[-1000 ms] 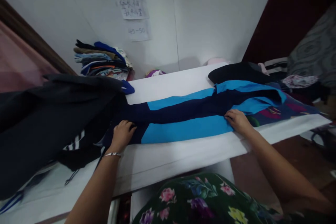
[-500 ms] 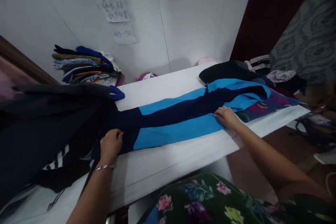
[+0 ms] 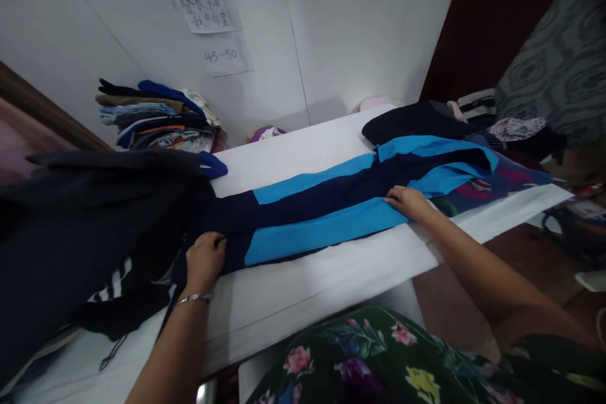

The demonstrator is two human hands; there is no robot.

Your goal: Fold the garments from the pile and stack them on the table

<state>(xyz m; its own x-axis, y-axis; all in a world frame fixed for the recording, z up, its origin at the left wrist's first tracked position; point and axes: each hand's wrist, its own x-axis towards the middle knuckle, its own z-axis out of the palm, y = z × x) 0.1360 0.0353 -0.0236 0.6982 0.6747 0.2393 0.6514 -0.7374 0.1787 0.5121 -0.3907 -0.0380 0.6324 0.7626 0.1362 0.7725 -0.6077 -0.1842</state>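
A navy and light-blue garment (image 3: pixel 326 222) lies stretched lengthwise across the white table, folded into a long strip. Its right end opens into a loose loop of light-blue fabric. My left hand (image 3: pixel 206 259) pinches the near edge of the navy part at the left; a silver bracelet circles that wrist. Farther right, my right hand (image 3: pixel 408 202) has its fingers closed on the near light-blue edge. A thin navy border shows below the light-blue panel, between the hands. The garment's left end runs in beside a heap of dark clothes (image 3: pixel 108 214), where its outline is lost.
A stack of folded clothes (image 3: pixel 158 117) stands against the wall at back left. Behind the garment's right end lies a black piece of clothing (image 3: pixel 416 121), with more clothes (image 3: pixel 516 129) beyond. The white table (image 3: pixel 303 281) has its near edge close to my body. Paper signs (image 3: pixel 208 9) hang on the wall.
The near light-blue edge has shifted slightly away from me, and a navy border now shows beneath it. Both hands keep their hold. The view has tilted a little.
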